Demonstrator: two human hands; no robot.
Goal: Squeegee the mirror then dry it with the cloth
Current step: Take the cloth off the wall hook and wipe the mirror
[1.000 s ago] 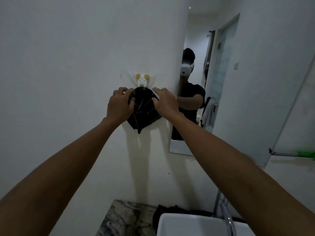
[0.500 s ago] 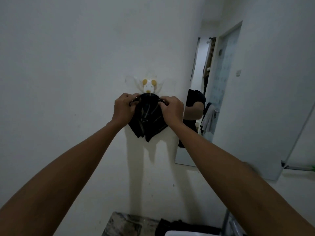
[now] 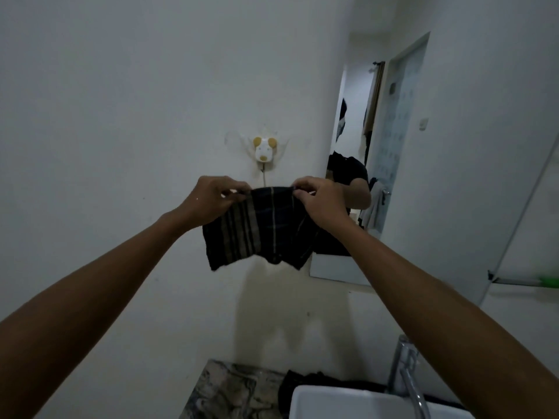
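Both grips pinch the top edge of the cloth (image 3: 260,228): left hand (image 3: 211,198) holds the left corner between thumb and fingers, right hand (image 3: 320,201) does the same at the right corner, so each grip is pressed together on fabric, not spread. Holding the two top corners apart pulls the edge taut and lets the rest hang flat as a dark striped panel; my read is that this opens it up to get a flat drying face rather than a bunched wad. The cloth hangs in mid-air in front of the wall, just below the animal-shaped wall hook (image 3: 265,149), clear of it and not touching. The hook's bare wire shows above the cloth edge, so the cloth is off its hanger. The mirror (image 3: 354,146) sits just to the right of the cloth, mounted on the same wall, with the right hand overlapping its lower left part in view; near enough to swing straight onto the glass. Whether the glass is wet or streaked, I cannot tell. A green-handled tool (image 3: 532,281), probably the squeegee, lies well apart at the far right, so I judge the drying step is next. Below are the sink (image 3: 348,402), the tap (image 3: 406,376) and a marbled counter (image 3: 223,391).
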